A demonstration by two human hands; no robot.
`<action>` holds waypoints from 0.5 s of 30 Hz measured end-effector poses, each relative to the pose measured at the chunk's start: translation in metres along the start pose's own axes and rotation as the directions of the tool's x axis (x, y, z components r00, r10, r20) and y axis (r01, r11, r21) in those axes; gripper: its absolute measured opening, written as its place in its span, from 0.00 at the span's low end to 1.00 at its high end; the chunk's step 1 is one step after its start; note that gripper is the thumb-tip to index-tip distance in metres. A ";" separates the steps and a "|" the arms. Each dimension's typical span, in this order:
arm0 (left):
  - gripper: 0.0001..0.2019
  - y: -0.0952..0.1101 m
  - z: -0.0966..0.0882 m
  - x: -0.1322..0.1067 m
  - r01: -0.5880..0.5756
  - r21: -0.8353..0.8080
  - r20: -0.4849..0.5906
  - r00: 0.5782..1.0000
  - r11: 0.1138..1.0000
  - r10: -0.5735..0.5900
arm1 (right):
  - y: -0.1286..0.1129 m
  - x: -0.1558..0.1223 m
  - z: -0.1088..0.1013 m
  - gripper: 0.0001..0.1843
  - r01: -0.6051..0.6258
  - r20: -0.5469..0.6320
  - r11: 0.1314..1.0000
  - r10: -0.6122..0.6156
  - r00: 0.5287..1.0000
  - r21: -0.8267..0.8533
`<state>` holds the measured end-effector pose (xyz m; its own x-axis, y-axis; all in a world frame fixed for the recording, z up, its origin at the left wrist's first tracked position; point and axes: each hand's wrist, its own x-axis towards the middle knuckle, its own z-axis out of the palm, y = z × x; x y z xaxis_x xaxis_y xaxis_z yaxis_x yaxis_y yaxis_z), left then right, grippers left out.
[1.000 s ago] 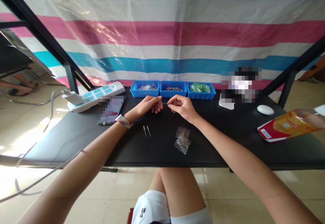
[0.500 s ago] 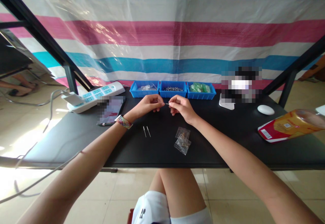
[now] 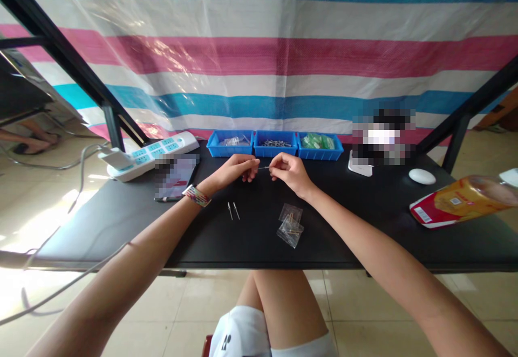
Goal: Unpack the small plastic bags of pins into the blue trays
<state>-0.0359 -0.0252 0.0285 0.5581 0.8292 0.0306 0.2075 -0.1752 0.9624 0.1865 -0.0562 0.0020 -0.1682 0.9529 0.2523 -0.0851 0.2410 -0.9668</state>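
Note:
Just in front of the blue bins, my right hand (image 3: 290,172) pinches a thin metal blind rivet (image 3: 264,167) between thumb and fingers. My left hand (image 3: 243,167) is closed at the rivet's other end, its fingertips partly hiding it. Two more blind rivets (image 3: 233,211) lie side by side on the black table (image 3: 243,246), nearer me and below my left hand. To their right, small clear packets (image 3: 290,226) with brass-coloured pieces inside overlap each other. The middle blue bin (image 3: 275,151), behind my hands, holds many loose rivets.
The left blue bin (image 3: 230,151) contains clear plastic bags, the right blue bin (image 3: 320,153) green ones. A power strip (image 3: 157,152) and phone (image 3: 178,178) lie left. On the right are a white case (image 3: 359,164), a white mouse-like object (image 3: 422,176) and a drink bottle (image 3: 457,200).
My left hand has drawn slightly left and its fingers have shifted, so a bit more of the rivet shows between my hands. My right hand stays almost in place.

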 end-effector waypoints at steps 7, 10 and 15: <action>0.21 0.001 0.000 0.000 -0.034 0.019 -0.013 0.999 0.999 0.034 | -0.004 -0.002 0.001 0.15 -0.046 0.006 0.999 0.046 0.999 0.013; 0.20 0.002 0.000 0.000 -0.064 0.024 -0.023 0.998 0.998 0.064 | -0.007 -0.003 0.001 0.14 -0.101 0.005 0.993 0.101 0.995 0.056; 0.19 0.002 0.001 -0.001 -0.082 0.031 -0.044 0.996 0.996 0.084 | -0.008 -0.002 0.000 0.13 -0.174 0.002 0.972 0.176 0.984 0.156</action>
<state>-0.0351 -0.0267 0.0306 0.5379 0.8340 0.1228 0.1860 -0.2595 0.9477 0.1876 -0.0603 0.0092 -0.1825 0.9801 0.0784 -0.2070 0.0396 -0.9775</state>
